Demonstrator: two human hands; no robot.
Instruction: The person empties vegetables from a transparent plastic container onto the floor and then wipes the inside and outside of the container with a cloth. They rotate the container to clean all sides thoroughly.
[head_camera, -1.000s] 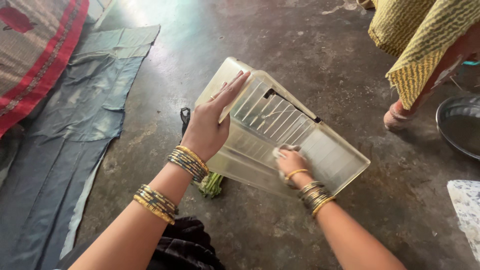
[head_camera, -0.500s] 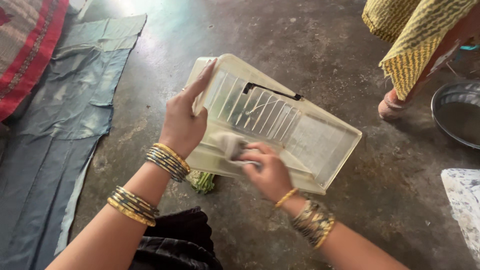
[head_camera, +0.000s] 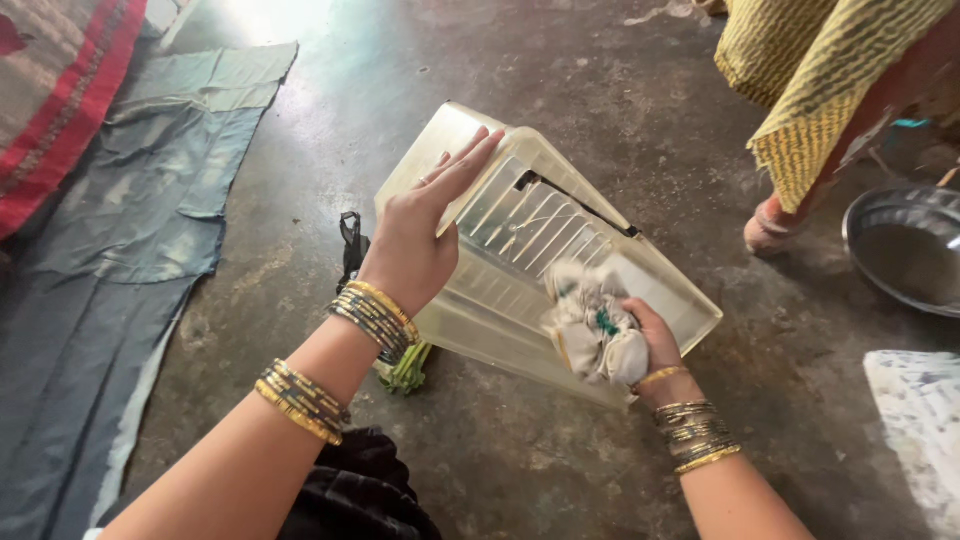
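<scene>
A clear, yellowish plastic bin (head_camera: 520, 230) with a ribbed wall lies tilted on the concrete floor. My left hand (head_camera: 420, 235) lies flat against its upper left side and steadies it. My right hand (head_camera: 650, 345) is closed on a crumpled white cloth (head_camera: 590, 325) with green marks, pressed against the bin's lower right wall. Both wrists carry several gold bangles.
A blue cloth (head_camera: 110, 250) and a red striped mat (head_camera: 60, 90) cover the floor at left. A person in yellow patterned fabric (head_camera: 810, 80) stands at upper right, foot (head_camera: 775, 225) on the floor. A metal bowl (head_camera: 905, 250) sits at right. Green stalks (head_camera: 405, 370) lie under the bin.
My right hand has wiped with the cloth from the bin's middle toward its lower right end. My left hand has stayed on the bin, which has turned slightly.
</scene>
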